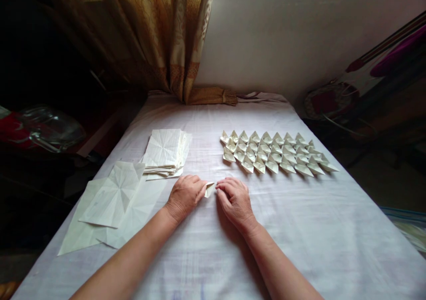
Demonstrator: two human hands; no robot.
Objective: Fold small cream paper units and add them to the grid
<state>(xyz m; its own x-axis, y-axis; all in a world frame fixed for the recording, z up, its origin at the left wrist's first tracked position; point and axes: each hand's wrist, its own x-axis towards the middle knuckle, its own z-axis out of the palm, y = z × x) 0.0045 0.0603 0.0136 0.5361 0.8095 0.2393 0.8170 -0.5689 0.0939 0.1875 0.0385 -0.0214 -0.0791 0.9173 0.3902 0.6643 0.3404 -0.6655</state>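
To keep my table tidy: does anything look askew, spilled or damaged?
Nothing damaged. The loose sheets by the left edge lie overlapped and askew; the stack, the folded rows and the piece in the left hand look orderly.

One view for you: head cam, looking forward and down along the worktop [299, 229] toward the wall [282, 47] and curtain [173, 33]. Your forearms enter from the bottom edge. Left hand [184, 195] and right hand [234, 198] sit close in, near frame centre. Wide lens: both worktop sides and its far end fit in frame.
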